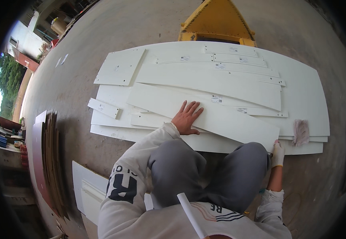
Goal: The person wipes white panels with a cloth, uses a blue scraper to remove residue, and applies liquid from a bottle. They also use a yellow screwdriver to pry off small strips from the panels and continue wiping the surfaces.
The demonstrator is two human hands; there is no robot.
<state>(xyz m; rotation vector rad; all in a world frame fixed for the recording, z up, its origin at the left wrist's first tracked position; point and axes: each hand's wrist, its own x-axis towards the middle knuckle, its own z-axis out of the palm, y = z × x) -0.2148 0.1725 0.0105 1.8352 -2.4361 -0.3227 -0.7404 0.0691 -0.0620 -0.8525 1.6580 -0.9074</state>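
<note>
My bare left hand lies flat with spread fingers on a long white panel, which rests slanted across a stack of other white boards. Wearing a pale work glove, my right hand is at the near right corner of that panel. Its fingers are closed, and a small dark bit shows beside them; what they hold is mostly hidden by the hand and my knee. To the right of the panel a crumpled pinkish-grey cloth lies on the large lower board.
A smaller square panel and a short strip lie on the stack's left side. Beyond stands a yellow metal frame. Boards lean upright at far left; another white board lies near my left arm. Labelled strips lie at the back.
</note>
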